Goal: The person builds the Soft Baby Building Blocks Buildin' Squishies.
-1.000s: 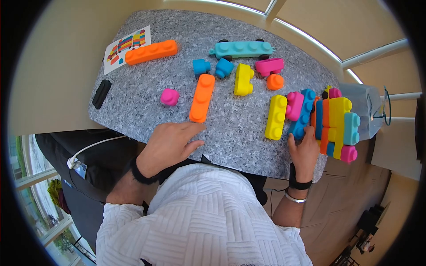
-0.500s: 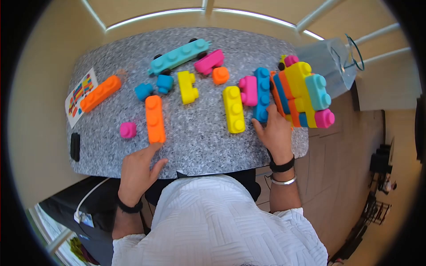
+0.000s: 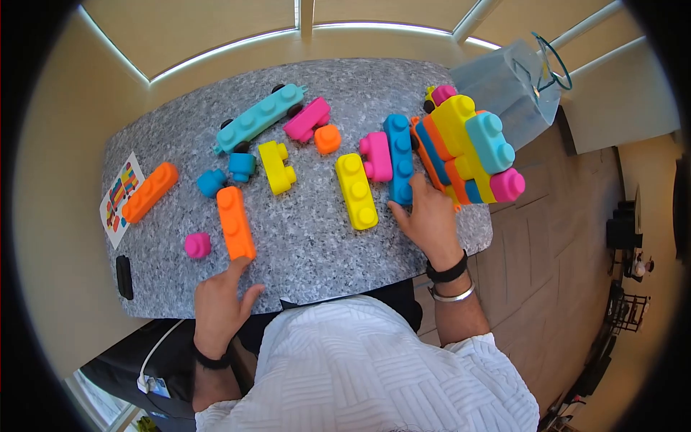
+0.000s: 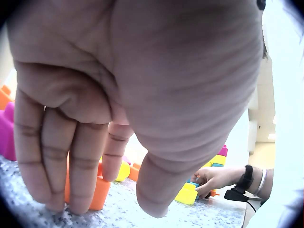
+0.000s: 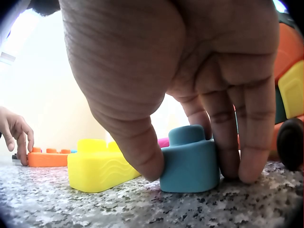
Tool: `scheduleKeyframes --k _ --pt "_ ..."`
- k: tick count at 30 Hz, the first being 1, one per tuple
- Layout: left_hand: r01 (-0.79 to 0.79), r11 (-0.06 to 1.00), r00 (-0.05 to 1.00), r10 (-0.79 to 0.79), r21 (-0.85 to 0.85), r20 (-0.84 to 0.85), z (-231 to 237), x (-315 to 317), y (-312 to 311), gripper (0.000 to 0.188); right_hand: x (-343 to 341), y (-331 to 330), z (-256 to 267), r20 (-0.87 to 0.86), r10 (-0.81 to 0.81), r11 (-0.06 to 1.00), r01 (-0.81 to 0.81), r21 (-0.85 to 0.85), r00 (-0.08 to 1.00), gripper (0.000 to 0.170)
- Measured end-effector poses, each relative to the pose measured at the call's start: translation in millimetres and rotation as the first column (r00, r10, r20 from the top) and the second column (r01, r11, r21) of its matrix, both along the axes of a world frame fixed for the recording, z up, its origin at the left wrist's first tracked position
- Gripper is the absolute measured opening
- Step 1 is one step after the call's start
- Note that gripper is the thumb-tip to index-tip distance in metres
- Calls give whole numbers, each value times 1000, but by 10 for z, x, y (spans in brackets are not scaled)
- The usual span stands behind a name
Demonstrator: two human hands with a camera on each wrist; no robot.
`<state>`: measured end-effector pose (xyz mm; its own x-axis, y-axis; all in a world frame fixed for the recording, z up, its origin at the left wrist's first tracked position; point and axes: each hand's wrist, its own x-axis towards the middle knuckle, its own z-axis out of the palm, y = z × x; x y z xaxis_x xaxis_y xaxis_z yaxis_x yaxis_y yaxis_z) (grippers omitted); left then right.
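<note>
My right hand (image 3: 435, 223) pinches the near end of a long blue block (image 3: 398, 155), which lies flat on the table. In the right wrist view the thumb presses one side of this blue block (image 5: 190, 166) and the fingers line the other. My left hand (image 3: 218, 306) touches the near end of a long orange block (image 3: 235, 222) with its index fingertip, the thumb held away. Beside the blue block lie a pink block (image 3: 376, 156) and a long yellow block (image 3: 356, 191). Left of the orange block sits a small pink block (image 3: 197, 245).
A stacked multicoloured block train (image 3: 468, 155) stands at the right edge, before a clear plastic container (image 3: 504, 90). Farther back are a turquoise wheeled base (image 3: 259, 121), a yellow block (image 3: 276, 167) and small blue blocks (image 3: 242, 167). A picture sheet (image 3: 115, 194) lies far left.
The head view has swung, shifting the table leftward and down in the frame. My left index finger has come onto the orange block's near end. My right hand stays at the blue block.
</note>
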<state>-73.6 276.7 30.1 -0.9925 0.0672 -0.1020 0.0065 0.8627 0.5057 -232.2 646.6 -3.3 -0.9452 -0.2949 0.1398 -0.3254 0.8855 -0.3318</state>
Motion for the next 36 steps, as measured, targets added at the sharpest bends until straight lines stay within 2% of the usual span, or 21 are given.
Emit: scheduleKeyframes --k 2,3,5,6,8,9,11,13,15,16,18,19,24,26,27,29,30,32,36 --pt "-6 999 982 16 -51 189 81 -34 -4 54 -3 1 1 24 -21 1000 20 9 1000 48" --pt "-14 998 982 25 -56 190 66 -42 -13 54 -2 8 9 24 -12 1000 12 3 1000 48" --pt "62 998 996 -61 -12 69 47 -18 -72 55 -1 -5 16 22 -19 999 18 37 1000 49" --pt "38 999 996 -36 -29 79 100 -18 -94 55 4 -13 16 32 5 1000 -6 21 999 49" --pt "170 985 976 -165 -25 145 239 -90 -92 55 7 -11 21 -40 20 998 -18 54 999 50" --pt "145 989 978 -137 -39 158 305 -118 -99 55 13 -15 22 -29 45 998 -44 38 999 50" --pt "205 977 976 -208 56 60 445 -212 -102 54 5 -6 19 1 5 998 -5 67 1000 50" --pt "198 980 978 -197 20 -65 624 -392 -109 51 7 13 -16 7 35 998 -35 46 999 49" --pt "235 971 951 -239 -48 -195 596 -664 -214 54 2 5 11 21 -4 997 3 71 1000 50" --pt "238 970 951 -244 -56 -191 608 -823 -247 57 8 10 10 16 46 998 -46 46 999 50" --pt "257 962 941 -271 -93 -202 592 -1245 -328 64 -1 8 -18 -20 2 999 -1 53 1000 50" --pt "280 954 931 -298 -108 -212 519 -1469 -375 67 0 -13 -34 -32 38 999 -37 35 999 50" --pt "182 953 955 -230 -242 -187 0 -2402 -517 68 14 23 -40 -39 3 997 0 75 999 50" --pt "62 941 993 -92 -332 -75 -92 -2591 -462 69 6 21 -73 -44 2 998 1 68 999 50" --pt "64 941 993 -94 -334 -74 -105 -2683 -432 69 5 33 -82 -46 10 998 -7 68 999 51" --pt "32 948 990 14 -317 143 -87 -2786 -351 68 9 52 -86 -47 16 997 -13 70 999 51" --pt "33 948 989 14 -316 144 -89 -2798 -332 68 4 52 -79 -44 20 997 -17 76 999 51" --pt "210 885 975 -157 -415 159 -12 -2763 -292 63 4 47 -72 -38 28 996 -25 80 999 51" --pt "118 869 993 -107 -480 50 -159 -2770 -253 63 -24 57 -99 -48 35 997 -31 64 998 51"
